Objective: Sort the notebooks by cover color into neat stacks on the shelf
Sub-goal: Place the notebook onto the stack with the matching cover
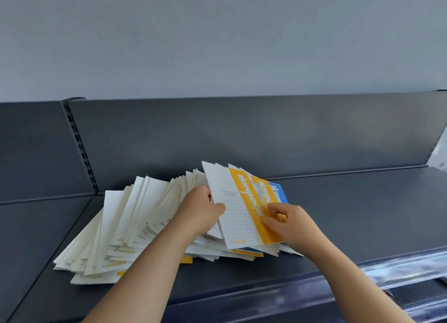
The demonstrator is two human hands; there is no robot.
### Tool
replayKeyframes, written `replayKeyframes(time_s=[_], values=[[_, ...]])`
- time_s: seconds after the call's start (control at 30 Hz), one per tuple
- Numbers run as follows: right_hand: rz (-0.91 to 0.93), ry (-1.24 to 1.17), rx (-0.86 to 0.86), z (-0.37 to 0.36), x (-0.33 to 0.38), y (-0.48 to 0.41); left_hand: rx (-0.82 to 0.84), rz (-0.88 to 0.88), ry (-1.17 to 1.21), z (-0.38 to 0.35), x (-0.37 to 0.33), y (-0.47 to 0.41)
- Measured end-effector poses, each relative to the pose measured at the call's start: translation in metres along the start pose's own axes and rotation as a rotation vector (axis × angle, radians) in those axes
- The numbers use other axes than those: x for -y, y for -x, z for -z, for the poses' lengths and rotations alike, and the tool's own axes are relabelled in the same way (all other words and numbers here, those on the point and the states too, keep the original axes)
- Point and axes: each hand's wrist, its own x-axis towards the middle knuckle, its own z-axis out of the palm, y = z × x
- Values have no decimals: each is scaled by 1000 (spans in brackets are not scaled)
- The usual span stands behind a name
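Observation:
A fanned heap of notebooks [125, 228] lies on the dark grey shelf [350, 213], most showing white covers. At its right end a white and yellow notebook [239, 216] is tilted up. My left hand [199, 211] grips its left edge, thumb on the cover. My right hand [283, 222] pinches the yellow spine band on its right side. Behind it show another yellow notebook [262, 186] and a blue notebook [278, 193].
The shelf's grey back panel [242, 133] rises behind the heap, with a slotted upright [79, 143] at the left. A clear price rail [399, 272] runs along the shelf's front edge. Bare shelf surface lies right of the heap.

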Motion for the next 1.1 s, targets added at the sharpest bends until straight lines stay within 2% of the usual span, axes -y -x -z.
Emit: replayKeyframes(time_s=[0.13,0.27,0.5,0.8,1.1], values=[[-75,32,-4,-1,-3,-5,-2,12,67,-1,2,3],[-62,33,-9,1,1,0,-58,19,153,1,1,4],[-55,-180,-39,2,6,5,-38,81,202,-4,-1,1],[-99,-269,-7,4,25,7,-105,42,350,2,3,12],[52,-465,-23,-14,74,10,-249,4,464,43,23,39]])
